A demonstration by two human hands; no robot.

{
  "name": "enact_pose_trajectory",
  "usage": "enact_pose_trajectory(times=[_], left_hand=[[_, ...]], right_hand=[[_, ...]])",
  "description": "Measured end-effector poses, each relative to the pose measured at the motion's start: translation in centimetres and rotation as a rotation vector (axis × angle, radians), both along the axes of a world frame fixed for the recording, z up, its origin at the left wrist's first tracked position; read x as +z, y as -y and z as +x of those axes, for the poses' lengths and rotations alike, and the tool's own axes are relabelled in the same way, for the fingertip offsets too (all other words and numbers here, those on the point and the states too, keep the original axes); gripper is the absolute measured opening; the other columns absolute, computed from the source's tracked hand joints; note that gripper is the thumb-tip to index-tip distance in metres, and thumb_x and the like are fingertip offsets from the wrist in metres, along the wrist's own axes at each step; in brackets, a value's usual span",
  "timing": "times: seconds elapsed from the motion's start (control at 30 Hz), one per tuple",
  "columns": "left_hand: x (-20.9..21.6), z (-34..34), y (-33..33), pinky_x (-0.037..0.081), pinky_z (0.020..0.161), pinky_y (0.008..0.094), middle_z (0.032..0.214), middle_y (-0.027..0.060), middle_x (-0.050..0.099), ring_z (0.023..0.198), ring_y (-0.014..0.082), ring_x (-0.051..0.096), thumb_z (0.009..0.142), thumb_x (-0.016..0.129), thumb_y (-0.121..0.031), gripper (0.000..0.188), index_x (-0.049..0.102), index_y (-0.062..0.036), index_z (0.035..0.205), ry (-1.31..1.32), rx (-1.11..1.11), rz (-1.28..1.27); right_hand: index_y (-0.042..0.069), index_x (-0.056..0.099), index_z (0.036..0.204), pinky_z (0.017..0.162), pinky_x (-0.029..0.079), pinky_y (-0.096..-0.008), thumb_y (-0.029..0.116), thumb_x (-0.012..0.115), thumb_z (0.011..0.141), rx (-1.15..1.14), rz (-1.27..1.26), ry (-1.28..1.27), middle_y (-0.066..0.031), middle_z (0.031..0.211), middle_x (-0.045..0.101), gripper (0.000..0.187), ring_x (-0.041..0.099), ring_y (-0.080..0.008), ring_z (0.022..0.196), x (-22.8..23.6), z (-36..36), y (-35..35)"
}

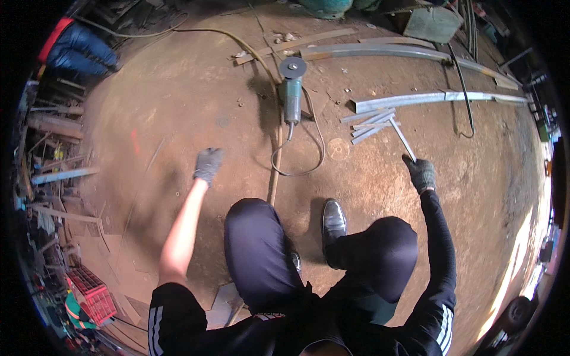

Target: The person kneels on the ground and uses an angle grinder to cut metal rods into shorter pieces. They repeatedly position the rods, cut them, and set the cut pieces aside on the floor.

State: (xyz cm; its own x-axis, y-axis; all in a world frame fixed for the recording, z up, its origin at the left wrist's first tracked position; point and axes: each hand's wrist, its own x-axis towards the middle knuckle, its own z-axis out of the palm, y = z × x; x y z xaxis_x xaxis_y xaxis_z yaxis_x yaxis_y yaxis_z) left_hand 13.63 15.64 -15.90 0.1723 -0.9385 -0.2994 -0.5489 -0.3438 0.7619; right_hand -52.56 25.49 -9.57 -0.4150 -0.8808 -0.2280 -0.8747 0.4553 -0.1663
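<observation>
My right hand [420, 174], in a dark grey glove, is closed around the lower end of a thin metal strip [403, 139]. The strip slants up and left to a small pile of short metal strips [369, 126] on the ground. My left hand [209, 165], also gloved, is held out over the ground with its fingers curled in and nothing showing in them. Ahead, between the two hands, an angle grinder [292, 98] stands with its dark disc at the far end and its cord [323, 155] looped toward me.
Long metal channels [409, 102] lie at the right beyond the pile. A hose [278, 148] runs along the dirt floor [178, 107] beside the grinder. Scrap metal [59, 172] and a red crate [92, 293] line the left. Another person in blue trousers [80, 52] is at the far left.
</observation>
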Motion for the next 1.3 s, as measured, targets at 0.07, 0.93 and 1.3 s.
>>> enact_pose_trajectory(times=[0.07, 0.93, 1.3], left_hand=[[-0.8, -3.5, 0.0, 0.043, 0.051, 0.0397, 0.057, 0.008, 0.059, 0.052, 0.0227, 0.058, 0.086, 0.067, -0.035, 0.031, 0.068, -0.0049, 0.078, 0.036, -0.078, -0.03], [1.7, -32.0, 3.5, 0.051, 0.081, 0.0501, 0.101, 0.0234, 0.066, 0.094, 0.0422, 0.065, 0.095, 0.057, -0.028, 0.033, 0.064, -0.0014, 0.112, 0.479, -1.16, -0.297], [-1.2, -35.1, 1.4, 0.05, 0.081, 0.0542, 0.11, 0.0266, 0.064, 0.099, 0.0468, 0.063, 0.098, 0.054, -0.028, 0.027, 0.06, -0.0074, 0.114, 0.467, -1.117, -0.132]], right_hand=[[0.0, 0.071, 0.077, 0.06, 0.049, -0.0497, 0.066, 0.058, 0.09, -0.042, -0.04, -0.016, -0.0286, 0.072, 0.062, 0.069, 0.068, -0.0438, 0.071, -3.1, -1.5, -1.4], [0.02, 0.066, 0.11, 0.079, 0.051, -0.0499, 0.048, 0.041, 0.101, 0.346, 0.509, 0.542, -0.0188, 0.09, 0.072, 0.039, 0.07, -0.0359, 0.091, -11.6, 1.2, -0.4], [0.006, 0.068, 0.118, 0.099, 0.05, -0.0406, 0.02, 0.07, 0.091, -0.147, -0.692, 0.151, -0.0167, 0.124, 0.067, 0.031, 0.064, -0.0342, 0.115, -13.2, -7.7, -9.9]])
